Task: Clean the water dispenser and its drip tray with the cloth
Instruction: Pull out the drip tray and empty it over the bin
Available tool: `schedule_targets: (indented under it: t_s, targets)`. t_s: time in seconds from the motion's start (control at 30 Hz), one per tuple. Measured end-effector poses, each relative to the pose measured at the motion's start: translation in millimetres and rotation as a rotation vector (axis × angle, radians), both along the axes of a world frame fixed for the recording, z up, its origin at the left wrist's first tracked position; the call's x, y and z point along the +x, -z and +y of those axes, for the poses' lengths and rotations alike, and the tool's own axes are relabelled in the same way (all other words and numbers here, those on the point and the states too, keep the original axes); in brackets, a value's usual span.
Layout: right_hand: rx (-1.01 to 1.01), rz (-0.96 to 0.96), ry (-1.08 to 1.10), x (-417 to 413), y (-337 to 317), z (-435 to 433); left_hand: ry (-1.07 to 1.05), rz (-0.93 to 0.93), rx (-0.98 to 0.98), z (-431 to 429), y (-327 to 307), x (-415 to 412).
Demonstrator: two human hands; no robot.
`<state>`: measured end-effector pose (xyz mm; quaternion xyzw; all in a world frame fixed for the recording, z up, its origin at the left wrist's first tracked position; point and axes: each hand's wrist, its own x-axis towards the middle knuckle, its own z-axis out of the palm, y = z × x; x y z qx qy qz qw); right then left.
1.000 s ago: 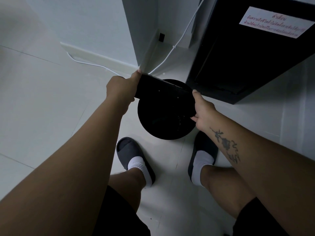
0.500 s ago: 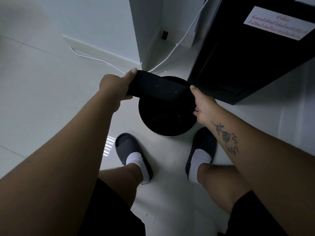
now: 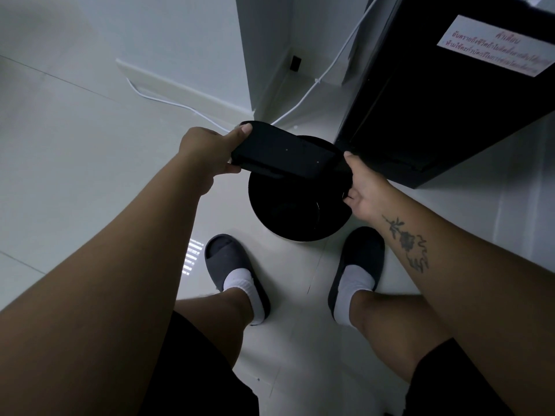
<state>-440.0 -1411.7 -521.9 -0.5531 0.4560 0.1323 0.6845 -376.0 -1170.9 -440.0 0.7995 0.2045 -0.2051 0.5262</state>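
A pale tiled floor (image 3: 75,151) is meeting a white wall (image 3: 180,40) at a projecting corner, and the scene is lying in dim light. The left hand (image 3: 204,154) is gripping the left end of the black drip tray (image 3: 285,154), with its thumb lying flat along the top edge and its fingers curled beneath. The right hand (image 3: 365,192) is gripping the opposite end, with its fingers wrapped round the lower edge. The two hands are standing well apart, and the tray is spanning the gap between them, tilted with its right end lower. The tray is hanging directly over a round black bin (image 3: 294,217), which is standing on the floor. A tattoo (image 3: 405,240) is showing on the right forearm. Two dark slippers (image 3: 222,253) worn over white socks are standing just behind the bin. The black water dispenser (image 3: 435,100) is standing at the right, just beside the bin, and is carrying a white label (image 3: 495,46) with red print too blurred to read. A white cable (image 3: 327,70) is running down the corner and along the floor.
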Motion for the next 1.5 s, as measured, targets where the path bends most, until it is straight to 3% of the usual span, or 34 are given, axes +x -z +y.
schedule_targets:
  t_s: [0.33,0.63,1.5]
  targets:
    - [0.091,0.049,-0.121,-1,-8,4,0.008,-0.104,0.077,-2,-7,3]
    - [0.121,0.073,-0.101,-2,-9,2,0.032,-0.112,0.107,-4,-7,3]
    - [0.203,-0.018,0.0,-6,-7,-1,-0.015,-0.048,-0.069,-8,-8,0]
